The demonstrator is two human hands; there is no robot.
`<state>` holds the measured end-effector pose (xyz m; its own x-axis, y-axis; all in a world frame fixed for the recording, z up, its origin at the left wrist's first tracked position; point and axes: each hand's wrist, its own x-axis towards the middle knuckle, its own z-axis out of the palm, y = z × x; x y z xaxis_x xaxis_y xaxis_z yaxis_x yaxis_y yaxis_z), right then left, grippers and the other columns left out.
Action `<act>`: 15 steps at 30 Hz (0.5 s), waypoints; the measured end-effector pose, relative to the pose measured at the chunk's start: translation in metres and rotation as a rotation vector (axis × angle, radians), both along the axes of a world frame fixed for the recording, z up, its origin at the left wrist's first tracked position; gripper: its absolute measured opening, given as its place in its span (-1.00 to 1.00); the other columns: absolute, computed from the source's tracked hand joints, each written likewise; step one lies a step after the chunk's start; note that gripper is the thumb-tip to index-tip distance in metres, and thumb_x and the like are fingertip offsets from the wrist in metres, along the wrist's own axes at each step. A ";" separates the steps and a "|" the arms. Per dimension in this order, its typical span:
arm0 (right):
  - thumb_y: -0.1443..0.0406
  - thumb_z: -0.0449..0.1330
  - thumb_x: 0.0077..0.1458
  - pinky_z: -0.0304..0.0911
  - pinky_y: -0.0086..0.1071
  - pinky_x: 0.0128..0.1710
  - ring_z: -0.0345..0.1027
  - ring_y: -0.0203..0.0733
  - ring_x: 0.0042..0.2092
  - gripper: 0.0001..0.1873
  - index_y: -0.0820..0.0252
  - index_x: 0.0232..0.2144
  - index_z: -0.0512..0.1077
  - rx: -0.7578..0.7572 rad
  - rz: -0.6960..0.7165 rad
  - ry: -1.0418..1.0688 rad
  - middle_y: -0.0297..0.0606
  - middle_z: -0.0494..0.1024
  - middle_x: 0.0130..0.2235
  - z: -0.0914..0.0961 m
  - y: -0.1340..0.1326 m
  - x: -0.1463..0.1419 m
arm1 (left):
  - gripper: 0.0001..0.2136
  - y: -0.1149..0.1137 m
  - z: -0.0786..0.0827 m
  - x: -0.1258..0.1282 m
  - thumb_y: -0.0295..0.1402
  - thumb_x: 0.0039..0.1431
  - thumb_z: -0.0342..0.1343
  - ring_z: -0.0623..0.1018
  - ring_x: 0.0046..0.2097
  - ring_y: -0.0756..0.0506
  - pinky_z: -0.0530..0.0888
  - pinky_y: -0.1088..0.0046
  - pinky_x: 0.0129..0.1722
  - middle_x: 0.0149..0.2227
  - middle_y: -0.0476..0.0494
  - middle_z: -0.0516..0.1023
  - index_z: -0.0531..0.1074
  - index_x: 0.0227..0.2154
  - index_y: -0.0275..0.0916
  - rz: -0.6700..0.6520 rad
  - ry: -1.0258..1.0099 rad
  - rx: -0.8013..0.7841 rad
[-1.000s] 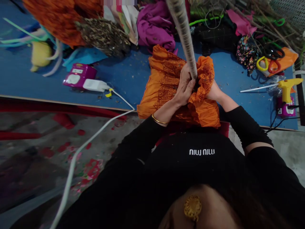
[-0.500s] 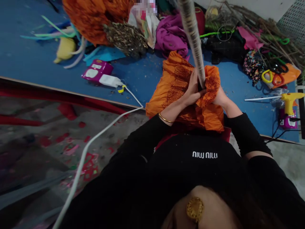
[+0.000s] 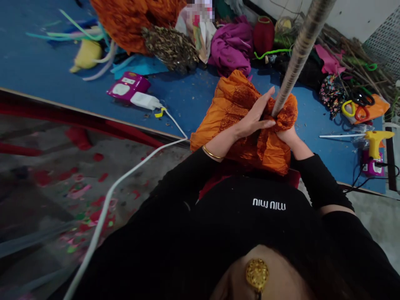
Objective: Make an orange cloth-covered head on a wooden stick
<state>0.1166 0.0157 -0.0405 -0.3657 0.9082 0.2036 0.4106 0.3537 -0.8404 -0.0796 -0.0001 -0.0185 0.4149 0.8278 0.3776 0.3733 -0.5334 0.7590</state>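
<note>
A crumpled orange cloth (image 3: 231, 108) with a printed pattern lies at the near edge of the blue table (image 3: 40, 83). A long grey wrapped pole (image 3: 296, 58) rises from the cloth's bunched top and leans to the upper right. My left hand (image 3: 258, 118) lies over the bunched cloth at the pole's foot, its fingers stretched out and pressing the fabric. My right hand (image 3: 289, 134) is mostly hidden behind the cloth and appears to grip the bunched fabric from the right. A gold bangle (image 3: 211, 153) is on my left wrist.
A purple power strip (image 3: 128, 83) with a white charger and cable (image 3: 175, 125) lies left of the cloth. A yellow glue gun (image 3: 376, 139), scissors (image 3: 354, 108) and sticks sit at the right. Purple cloth (image 3: 233, 48), orange and brown fabric heaps stand behind.
The pole has swung from leaning to the upper left over to leaning to the upper right. My left hand's fingers have stretched out over the cloth. The view has shifted slightly.
</note>
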 end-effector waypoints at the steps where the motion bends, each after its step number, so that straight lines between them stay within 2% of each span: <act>1: -0.30 0.29 0.00 0.16 0.16 0.48 0.24 0.18 0.42 -0.08 0.11 0.22 0.38 0.005 -0.039 0.024 -0.01 0.46 0.31 0.003 -0.002 -0.001 | -0.32 0.004 0.007 -0.009 0.07 0.41 -0.05 0.18 0.51 -0.29 0.17 0.02 0.50 0.50 -0.21 0.17 0.10 0.46 -0.11 0.038 0.022 -0.014; 3: -0.25 0.32 0.00 0.20 0.08 0.47 0.35 0.14 0.35 -0.17 0.13 0.14 0.44 0.013 -0.060 0.068 -0.01 0.52 0.26 0.009 -0.006 -0.004 | -0.46 0.018 0.019 -0.028 -0.03 0.47 -0.17 0.36 0.41 -0.26 0.27 0.01 0.44 0.39 -0.23 0.39 0.31 0.36 -0.14 0.159 0.069 -0.019; 4: -0.22 0.31 0.03 0.22 0.05 0.46 0.39 0.11 0.32 -0.23 0.13 0.11 0.46 0.020 -0.045 0.082 -0.03 0.54 0.24 0.013 -0.008 -0.005 | -0.49 0.027 0.023 -0.037 -0.08 0.44 -0.11 0.41 0.38 -0.27 0.29 0.01 0.43 0.35 -0.23 0.44 0.39 0.30 -0.15 0.204 0.104 0.002; 5: -0.20 0.29 0.06 0.24 0.05 0.45 0.43 0.09 0.28 -0.29 0.11 0.09 0.47 0.029 -0.030 0.090 -0.06 0.57 0.21 0.016 -0.009 -0.006 | -0.49 0.036 0.027 -0.044 -0.11 0.34 0.02 0.41 0.37 -0.29 0.28 0.01 0.43 0.34 -0.24 0.45 0.42 0.28 -0.14 0.189 0.163 0.039; 7: -0.15 0.26 0.11 0.24 0.08 0.45 0.47 0.08 0.23 -0.39 0.07 0.06 0.50 0.060 -0.004 0.088 -0.14 0.61 0.16 0.020 -0.010 -0.007 | -0.40 0.055 0.029 -0.051 -0.20 0.10 0.21 0.41 0.36 -0.30 0.27 0.03 0.43 0.33 -0.23 0.46 0.46 0.25 -0.12 0.046 0.286 0.075; 10: -0.10 0.26 0.10 0.17 0.17 0.47 0.44 0.16 0.26 -0.43 0.01 0.06 0.50 0.133 0.013 0.048 -0.19 0.61 0.14 0.024 -0.008 -0.005 | -0.38 0.076 0.027 -0.042 -0.26 -0.10 0.22 0.44 0.31 -0.30 0.32 0.04 0.39 0.22 -0.16 0.56 0.54 0.14 -0.08 -0.160 0.440 0.050; 12: -0.10 0.28 0.07 0.12 0.21 0.49 0.38 0.23 0.30 -0.39 0.00 0.10 0.49 0.161 -0.015 0.018 -0.17 0.58 0.17 0.027 -0.007 -0.003 | -0.53 0.083 0.026 -0.032 -0.30 -0.14 0.17 0.54 0.17 -0.28 0.37 0.06 0.33 -0.01 -0.10 0.67 0.62 -0.07 -0.07 -0.177 0.528 0.026; 15: -0.13 0.31 0.02 0.16 0.27 0.45 0.35 0.32 0.29 -0.36 0.05 0.05 0.50 0.133 -0.070 -0.014 -0.11 0.60 0.10 0.029 -0.007 -0.002 | -0.72 0.081 0.032 -0.028 -0.38 -0.16 0.10 0.61 -0.12 -0.21 0.47 0.20 0.12 -0.33 -0.08 0.64 0.62 -0.34 -0.14 -0.070 0.589 -0.019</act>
<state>0.1146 0.0085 -0.0115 -0.3060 0.8971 0.3188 0.4500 0.4314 -0.7819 -0.1080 0.0811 0.0135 0.6037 0.7955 0.0528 0.6992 -0.5601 0.4443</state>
